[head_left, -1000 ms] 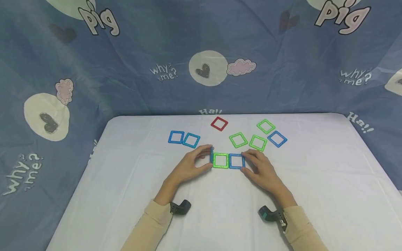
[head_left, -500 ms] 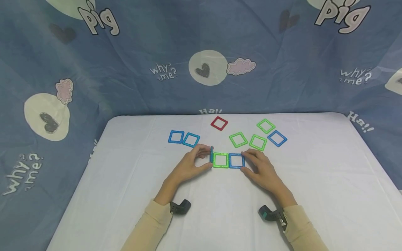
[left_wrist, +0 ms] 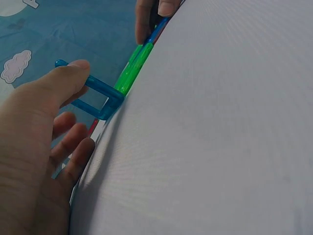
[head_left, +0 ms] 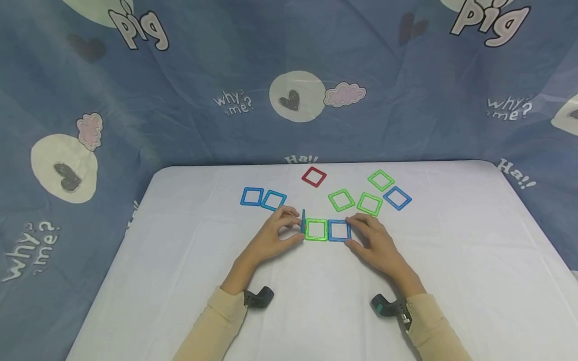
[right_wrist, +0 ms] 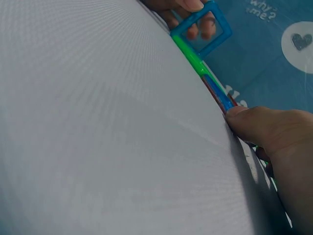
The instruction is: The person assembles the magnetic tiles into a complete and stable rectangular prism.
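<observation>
A green square magnetic tile [head_left: 316, 238] lies flat at mid-table, joined edge to edge with a blue magnetic tile [head_left: 339, 222] on its right. Another blue tile [left_wrist: 100, 87] stands upright along the green one's left edge. My left hand [head_left: 275, 238] is beside it: the thumb touches its rim while the other fingers, loosely bent, sit to its left. My right hand [head_left: 377, 245] pinches the flat blue tile at its right corners, thumb on the near one and fingertips on the far one. In the right wrist view left fingertips [right_wrist: 193, 32] show through the upright frame.
Two blue tiles [head_left: 252, 189] lie behind the left hand. A red tile [head_left: 318, 171] is near the back edge. Several green tiles [head_left: 337, 192] and a blue tile [head_left: 404, 193] are scattered at the back right. A patterned blue curtain [head_left: 194, 115] hangs behind the white table [head_left: 311, 306].
My left index finger has drawn back leftward from the far end of the upright blue tile, which still stands. The right hand and flat tiles hold their place.
</observation>
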Motion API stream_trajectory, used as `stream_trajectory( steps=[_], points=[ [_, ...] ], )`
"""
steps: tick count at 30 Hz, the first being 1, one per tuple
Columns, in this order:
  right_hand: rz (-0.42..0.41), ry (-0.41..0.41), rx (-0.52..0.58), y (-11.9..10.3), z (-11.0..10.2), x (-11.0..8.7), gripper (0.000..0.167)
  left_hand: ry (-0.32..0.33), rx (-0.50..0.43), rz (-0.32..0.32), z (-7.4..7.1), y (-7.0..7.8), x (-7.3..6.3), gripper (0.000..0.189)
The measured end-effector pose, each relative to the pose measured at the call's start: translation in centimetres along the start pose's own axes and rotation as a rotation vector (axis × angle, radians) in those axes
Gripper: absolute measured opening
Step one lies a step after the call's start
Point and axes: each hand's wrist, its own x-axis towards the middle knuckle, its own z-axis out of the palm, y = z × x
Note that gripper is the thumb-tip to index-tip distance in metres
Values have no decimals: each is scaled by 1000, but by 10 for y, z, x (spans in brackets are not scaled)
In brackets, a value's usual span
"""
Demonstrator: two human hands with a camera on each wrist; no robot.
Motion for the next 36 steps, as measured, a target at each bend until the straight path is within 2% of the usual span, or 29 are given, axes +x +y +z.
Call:
stream_trajectory(
  steps=[7,13,16,20,23,25,31,36],
  points=[
    [11,-6,-4,0,0,1,55,-26,19,37,0,-1,-1,21],
    [18,-1,26,1,0,0,54,-24,46,3,0,0,-2,22],
    [23,48,64,3,0,-1,45,-30,69,-23,1,1,-2,23],
    [24,182,76,9,-1,1,35,-37,70,-35,2,1,-2,22],
    [33,252,33,12,-1,3,34,-34,61,-28,2,2,-2,22],
    [44,271,0,13,-1,3,36,-32,56,-20,2,1,-1,22],
    [88,263,-90,14,1,2,43,-32,39,15,3,0,-1,21],
    [96,243,-119,12,1,3,44,-26,32,24,3,0,-1,20]
  ],
)
